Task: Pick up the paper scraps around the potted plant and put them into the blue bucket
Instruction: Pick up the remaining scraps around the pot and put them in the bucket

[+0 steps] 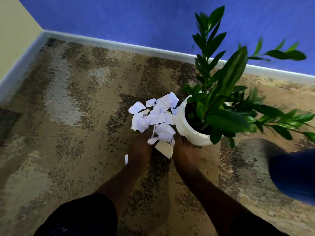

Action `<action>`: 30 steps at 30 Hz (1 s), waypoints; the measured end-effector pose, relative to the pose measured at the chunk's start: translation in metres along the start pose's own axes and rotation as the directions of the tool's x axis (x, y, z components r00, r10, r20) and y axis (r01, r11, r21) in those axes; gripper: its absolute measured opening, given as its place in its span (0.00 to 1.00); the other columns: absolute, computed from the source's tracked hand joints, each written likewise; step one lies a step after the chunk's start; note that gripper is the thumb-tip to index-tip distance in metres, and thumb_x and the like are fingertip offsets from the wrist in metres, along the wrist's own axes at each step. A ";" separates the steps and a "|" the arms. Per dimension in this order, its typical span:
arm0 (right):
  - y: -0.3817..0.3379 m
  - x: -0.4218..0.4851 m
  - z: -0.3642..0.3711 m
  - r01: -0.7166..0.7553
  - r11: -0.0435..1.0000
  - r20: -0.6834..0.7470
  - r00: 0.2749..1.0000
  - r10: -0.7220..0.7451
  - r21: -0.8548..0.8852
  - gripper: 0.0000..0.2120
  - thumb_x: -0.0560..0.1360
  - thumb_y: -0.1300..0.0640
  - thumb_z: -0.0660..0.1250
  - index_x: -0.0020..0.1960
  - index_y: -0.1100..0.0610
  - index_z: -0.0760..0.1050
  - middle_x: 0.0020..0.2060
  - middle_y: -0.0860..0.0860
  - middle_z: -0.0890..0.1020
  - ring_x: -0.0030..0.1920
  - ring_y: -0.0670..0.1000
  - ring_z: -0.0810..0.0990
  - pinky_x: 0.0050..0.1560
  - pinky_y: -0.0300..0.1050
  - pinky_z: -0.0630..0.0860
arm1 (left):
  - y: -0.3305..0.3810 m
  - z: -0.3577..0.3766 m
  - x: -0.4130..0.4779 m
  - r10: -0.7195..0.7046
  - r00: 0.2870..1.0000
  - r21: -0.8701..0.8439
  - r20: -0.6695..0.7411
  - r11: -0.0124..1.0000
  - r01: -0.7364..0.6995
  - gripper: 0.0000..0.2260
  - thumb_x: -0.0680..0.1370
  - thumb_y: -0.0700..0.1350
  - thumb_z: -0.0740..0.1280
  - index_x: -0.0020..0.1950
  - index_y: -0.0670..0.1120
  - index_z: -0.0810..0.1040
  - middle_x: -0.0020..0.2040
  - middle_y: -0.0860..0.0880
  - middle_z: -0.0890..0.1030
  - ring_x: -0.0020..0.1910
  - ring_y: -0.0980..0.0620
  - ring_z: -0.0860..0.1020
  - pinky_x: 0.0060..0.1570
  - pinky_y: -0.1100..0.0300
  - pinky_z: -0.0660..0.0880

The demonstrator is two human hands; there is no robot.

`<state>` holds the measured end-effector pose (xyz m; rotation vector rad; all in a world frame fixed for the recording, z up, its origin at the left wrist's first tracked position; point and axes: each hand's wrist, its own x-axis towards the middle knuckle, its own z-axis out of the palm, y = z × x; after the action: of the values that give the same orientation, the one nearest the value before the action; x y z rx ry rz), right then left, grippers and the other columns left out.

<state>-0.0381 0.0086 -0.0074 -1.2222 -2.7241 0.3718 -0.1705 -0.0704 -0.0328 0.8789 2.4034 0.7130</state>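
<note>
1. Your left hand [140,149] is down at the near edge of the paper scraps [158,114], its fingertips in against the crumpled pieces. It is dark and blurred, so you cannot tell whether the fingers curl round any paper.
2. Your right hand [185,151] sits just beside it, close to the base of the white pot [183,126], with its fingertips touching the nearest scraps. Its grip cannot be told either.
3. One flat scrap [164,149] lies between your two hands, touching both.
4. The scraps form one heap on the carpet [76,133], pressed against the left side of the pot. The pieces overlap too much for an exact count, but there are well over six.
5. One thin stray strip [126,159] lies apart from the heap, just outside your left hand.
6. There is one pot, upright, holding one leafy green plant [226,86] with several stems.
7. One blue bucket [294,176] shows at the right edge, partly cut off and blurred. It is to the right of your right arm and well apart from the heap.
8. Behind are one blue wall [119,17], one cream wall [15,31] and a white baseboard [119,43].
</note>
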 end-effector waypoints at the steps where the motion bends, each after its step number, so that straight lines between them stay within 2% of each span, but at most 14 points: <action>1: 0.001 -0.004 -0.007 -0.042 0.999 0.006 0.999 0.042 0.019 0.23 0.57 0.66 0.77 0.51 0.60 0.80 0.38 0.57 0.84 0.33 0.57 0.83 0.29 0.46 0.78 | 0.006 -0.005 -0.007 0.066 0.997 -0.093 -0.039 0.993 -0.069 0.12 0.78 0.39 0.65 0.61 0.42 0.78 0.56 0.48 0.81 0.54 0.57 0.78 0.57 0.70 0.71; 2: 0.000 -0.005 -0.015 -0.091 0.995 -0.008 0.996 0.091 0.040 0.22 0.57 0.67 0.77 0.51 0.59 0.81 0.36 0.56 0.84 0.31 0.57 0.83 0.27 0.45 0.77 | 0.011 -0.009 -0.015 0.097 0.991 -0.138 -0.088 0.984 -0.109 0.12 0.77 0.37 0.66 0.61 0.41 0.79 0.55 0.49 0.81 0.53 0.60 0.77 0.56 0.73 0.70; 3: -0.002 -0.008 -0.023 -0.116 0.991 -0.056 0.991 0.120 0.066 0.21 0.58 0.68 0.76 0.51 0.58 0.81 0.35 0.56 0.84 0.29 0.57 0.82 0.25 0.44 0.76 | 0.016 -0.011 -0.021 0.092 0.988 -0.125 -0.120 0.986 -0.107 0.11 0.77 0.36 0.66 0.59 0.40 0.80 0.53 0.47 0.82 0.52 0.57 0.78 0.57 0.69 0.71; 5: 0.001 -0.013 -0.035 -0.158 0.979 -0.111 0.979 0.172 0.130 0.18 0.63 0.70 0.73 0.51 0.58 0.81 0.37 0.56 0.84 0.30 0.57 0.82 0.26 0.44 0.76 | 0.025 -0.012 -0.031 0.008 0.994 -0.056 -0.112 0.998 -0.015 0.08 0.76 0.39 0.67 0.53 0.40 0.81 0.48 0.42 0.84 0.49 0.46 0.82 0.52 0.54 0.77; 6: 0.004 -0.015 -0.041 -0.186 0.960 -0.098 0.973 0.209 0.210 0.16 0.66 0.70 0.70 0.52 0.59 0.81 0.38 0.57 0.85 0.32 0.57 0.83 0.29 0.44 0.77 | 0.032 -0.012 -0.036 -0.044 0.994 -0.037 -0.099 0.998 0.041 0.07 0.76 0.40 0.67 0.51 0.39 0.81 0.46 0.41 0.83 0.48 0.44 0.82 0.49 0.52 0.78; 9: 0.019 -0.026 -0.061 -0.326 0.855 -0.012 0.932 0.362 0.403 0.15 0.72 0.68 0.63 0.55 0.58 0.80 0.42 0.57 0.85 0.35 0.55 0.81 0.37 0.40 0.73 | 0.063 -0.018 -0.053 -0.190 0.979 -0.093 -0.077 0.979 0.183 0.08 0.74 0.42 0.68 0.49 0.38 0.79 0.45 0.41 0.82 0.48 0.43 0.80 0.46 0.56 0.72; 12: 0.039 -0.038 -0.083 -0.496 0.707 0.120 0.851 0.511 0.504 0.14 0.74 0.66 0.62 0.56 0.59 0.79 0.46 0.57 0.84 0.38 0.51 0.77 0.41 0.38 0.70 | 0.103 -0.022 -0.075 -0.304 0.953 -0.211 0.008 0.931 0.298 0.10 0.74 0.42 0.69 0.53 0.38 0.78 0.52 0.40 0.81 0.54 0.42 0.79 0.49 0.58 0.70; 15: 0.064 -0.053 -0.106 -0.592 0.574 0.223 0.780 0.584 0.566 0.14 0.73 0.64 0.62 0.56 0.57 0.80 0.46 0.55 0.84 0.42 0.54 0.81 0.43 0.44 0.77 | 0.138 -0.017 -0.094 -0.367 0.924 -0.220 0.107 0.898 0.382 0.18 0.76 0.46 0.69 0.63 0.39 0.75 0.61 0.41 0.79 0.60 0.43 0.77 0.59 0.55 0.71; 17: 0.083 -0.063 -0.126 -0.618 0.497 0.264 0.749 0.607 0.609 0.12 0.72 0.62 0.61 0.51 0.55 0.80 0.41 0.53 0.84 0.40 0.55 0.82 0.40 0.51 0.81 | 0.161 -0.012 -0.104 -0.343 0.926 -0.204 0.155 0.906 0.370 0.20 0.75 0.48 0.70 0.64 0.41 0.75 0.62 0.43 0.78 0.60 0.44 0.76 0.61 0.54 0.73; 20: 0.107 -0.076 -0.152 -0.626 0.364 0.286 0.697 0.657 0.690 0.11 0.72 0.65 0.61 0.43 0.54 0.80 0.34 0.50 0.82 0.35 0.52 0.80 0.33 0.45 0.76 | 0.198 -0.004 -0.119 -0.362 0.905 -0.293 0.224 0.860 0.417 0.22 0.73 0.46 0.72 0.65 0.41 0.75 0.62 0.44 0.78 0.60 0.43 0.77 0.60 0.51 0.75; 23: 0.131 -0.082 -0.177 -0.650 0.251 0.293 0.608 0.738 0.717 0.08 0.71 0.65 0.61 0.40 0.57 0.78 0.34 0.52 0.80 0.34 0.52 0.76 0.34 0.43 0.72 | 0.231 0.007 -0.130 -0.374 0.893 -0.316 0.251 0.840 0.441 0.20 0.72 0.46 0.72 0.62 0.42 0.77 0.60 0.42 0.79 0.57 0.42 0.77 0.59 0.49 0.75; 26: 0.152 -0.089 -0.197 -0.631 0.149 0.314 0.560 0.767 0.762 0.05 0.67 0.63 0.61 0.36 0.59 0.76 0.30 0.52 0.76 0.32 0.51 0.72 0.34 0.42 0.68 | 0.261 0.012 -0.138 -0.387 0.879 -0.340 0.279 0.816 0.468 0.17 0.75 0.45 0.70 0.62 0.41 0.76 0.57 0.46 0.79 0.58 0.44 0.77 0.57 0.57 0.72; 28: 0.166 -0.092 -0.214 -0.611 0.174 0.258 0.552 0.793 0.772 0.04 0.64 0.60 0.60 0.33 0.59 0.73 0.29 0.53 0.75 0.32 0.51 0.71 0.35 0.45 0.68 | 0.277 0.017 -0.141 -0.356 0.881 -0.343 0.313 0.822 0.454 0.16 0.75 0.46 0.69 0.61 0.42 0.77 0.56 0.46 0.79 0.57 0.44 0.77 0.55 0.57 0.71; 30: 0.183 -0.096 -0.228 -0.598 0.230 0.200 0.566 0.800 0.768 0.08 0.69 0.64 0.61 0.32 0.58 0.72 0.30 0.54 0.76 0.34 0.53 0.73 0.38 0.50 0.70 | 0.294 0.021 -0.144 -0.297 0.881 -0.392 0.368 0.810 0.436 0.19 0.72 0.47 0.69 0.61 0.42 0.77 0.59 0.45 0.80 0.56 0.44 0.77 0.59 0.53 0.74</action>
<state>0.2066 0.0925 0.1587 -1.9016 -1.2287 1.2426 0.0689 0.0303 0.1683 0.2718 1.9282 0.8797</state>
